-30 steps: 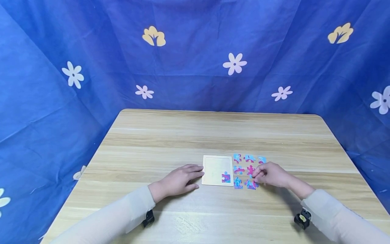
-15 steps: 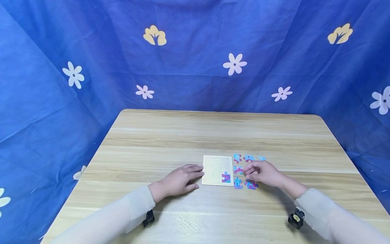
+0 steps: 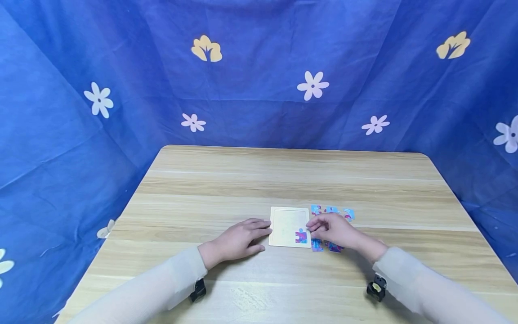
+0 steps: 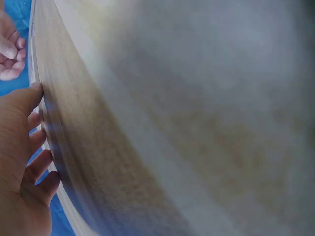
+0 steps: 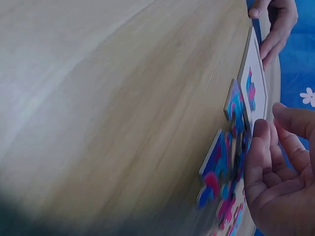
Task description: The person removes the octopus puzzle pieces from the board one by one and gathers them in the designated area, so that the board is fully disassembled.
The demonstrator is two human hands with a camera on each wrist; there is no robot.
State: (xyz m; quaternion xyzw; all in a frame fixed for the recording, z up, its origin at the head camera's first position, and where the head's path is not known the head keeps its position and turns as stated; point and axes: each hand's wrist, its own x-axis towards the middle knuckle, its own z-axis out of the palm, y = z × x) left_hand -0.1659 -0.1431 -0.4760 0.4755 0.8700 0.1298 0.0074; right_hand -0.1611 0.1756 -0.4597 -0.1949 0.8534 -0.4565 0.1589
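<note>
A pale square wooden puzzle tray point(image 3: 285, 225) lies flat with one pink-and-blue jigsaw piece point(image 3: 301, 237) in its near right corner. My left hand point(image 3: 238, 238) lies with spread, fairly straight fingers on the table, fingertips at the tray's left edge. My right hand point(image 3: 333, 229) is over the tray's right edge, its thumb and fingers bent toward one another. In the right wrist view nothing shows clearly between those fingers point(image 5: 261, 130), and I cannot tell whether they pinch a piece. Loose jigsaw pieces point(image 3: 317, 245) lie below and around this hand, some partly covered by it.
The wooden table point(image 3: 226, 180) extends well beyond the tray on every side. A blue curtain with flowers point(image 3: 259, 67) hangs behind and beside it. Each wrist wears a small black camera point(image 3: 376, 288).
My right hand has moved left from the right side of the loose pieces to the tray's right edge. My left hand and the tray stay nearly where they were.
</note>
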